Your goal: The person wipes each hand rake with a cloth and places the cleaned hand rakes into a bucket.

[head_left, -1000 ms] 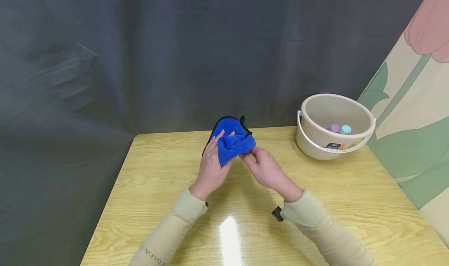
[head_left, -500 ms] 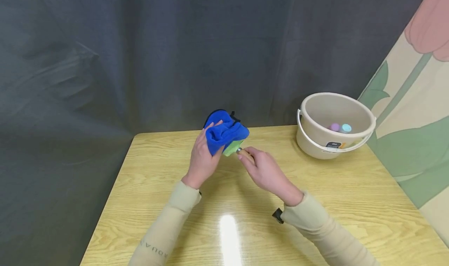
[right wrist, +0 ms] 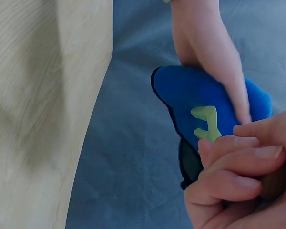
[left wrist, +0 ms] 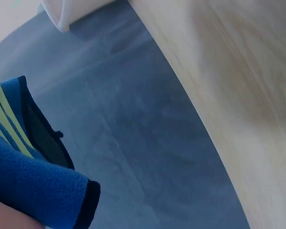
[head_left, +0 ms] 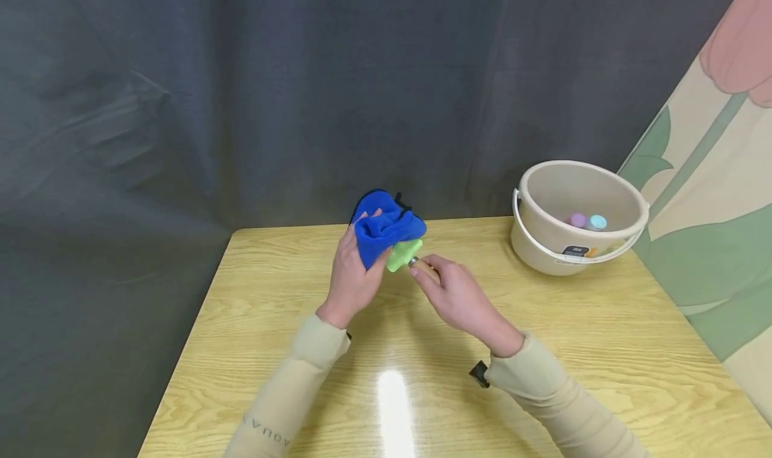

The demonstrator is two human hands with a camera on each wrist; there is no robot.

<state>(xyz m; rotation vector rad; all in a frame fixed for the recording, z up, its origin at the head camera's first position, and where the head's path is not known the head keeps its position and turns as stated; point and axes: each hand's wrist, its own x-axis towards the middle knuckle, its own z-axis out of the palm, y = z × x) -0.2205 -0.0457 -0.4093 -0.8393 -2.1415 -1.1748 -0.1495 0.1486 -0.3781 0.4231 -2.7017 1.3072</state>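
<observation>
In the head view, my left hand (head_left: 352, 280) holds a bunched blue cloth (head_left: 386, 235) with black edging, its fingers spread beneath and behind the folds. My right hand (head_left: 458, 297) grips the wooden handle (head_left: 427, 268) of a green slotted spatula (head_left: 403, 254). The spatula's head lies against the cloth's lower right side, partly hidden by a fold. In the left wrist view, the slotted green head (left wrist: 12, 119) rests between layers of the cloth (left wrist: 38, 186). The right wrist view shows curled fingers (right wrist: 229, 186) round the handle, with the cloth (right wrist: 181, 90) behind.
A beige bucket (head_left: 537, 247) with a white bail handle stands at the table's back right, holding a purple item (head_left: 577, 220) and a light blue item (head_left: 597, 222). A dark curtain (head_left: 362, 96) hangs behind the wooden table (head_left: 271, 290).
The cloth and left hand have shifted slightly left and away. The spatula's green head and handle, earlier covered by the cloth, now show between the hands.
</observation>
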